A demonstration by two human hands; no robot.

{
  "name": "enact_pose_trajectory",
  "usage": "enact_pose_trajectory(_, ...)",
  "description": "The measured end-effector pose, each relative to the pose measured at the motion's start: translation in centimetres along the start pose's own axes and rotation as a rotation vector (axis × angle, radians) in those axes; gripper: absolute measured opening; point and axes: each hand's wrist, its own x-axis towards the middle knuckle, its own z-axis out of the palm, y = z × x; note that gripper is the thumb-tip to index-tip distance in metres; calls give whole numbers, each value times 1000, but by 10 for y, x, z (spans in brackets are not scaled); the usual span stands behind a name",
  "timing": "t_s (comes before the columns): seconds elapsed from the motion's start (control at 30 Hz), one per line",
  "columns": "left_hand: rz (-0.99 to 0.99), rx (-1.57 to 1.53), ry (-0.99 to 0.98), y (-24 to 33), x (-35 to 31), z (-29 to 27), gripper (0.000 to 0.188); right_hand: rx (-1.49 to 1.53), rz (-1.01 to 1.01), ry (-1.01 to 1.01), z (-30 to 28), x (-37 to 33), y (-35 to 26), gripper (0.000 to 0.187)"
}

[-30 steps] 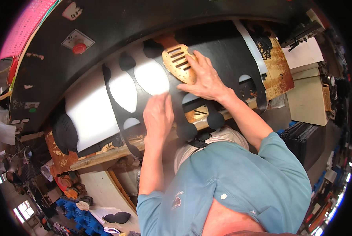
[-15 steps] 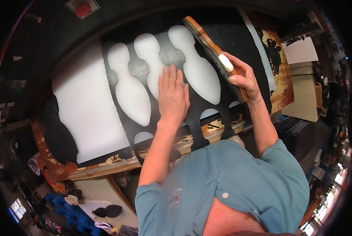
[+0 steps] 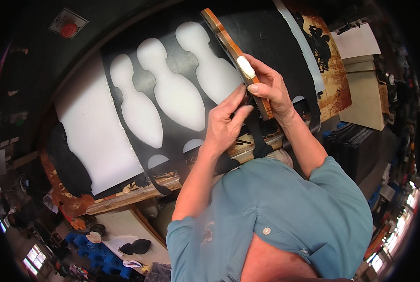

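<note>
My right hand grips a sole-shaped cutting die with an orange-brown edge and a whitish patch on its side. The die is tilted up on edge above a black sheet. My left hand is at the die's lower left side, fingers and thumb curled toward each other. Its fingertips meet dark material there, and what they hold is hidden. Several sole-shaped openings in the black sheet show white below, among them a left opening, a middle opening and a right opening partly behind my left hand.
White sheet material lies to the left, beside a dark piece. A worn wooden edge runs along the table's front. A red button is mounted at the upper left. Black scraps lie at the right.
My left hand has left its flat position on the black sheet and moved right to the die, its fingers now curled. The middle opening is uncovered. My right hand still holds the die.
</note>
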Motion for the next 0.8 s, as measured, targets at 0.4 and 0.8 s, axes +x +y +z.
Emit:
enact_pose_trajectory(0.4,-320,3,680,11,-80,-134,46,121,6,2,-15,2,6,87)
enact_pose_trajectory(0.8,-60,114,813,0,-92,-227,36,-855,-164,88,-7,-9,-5,88)
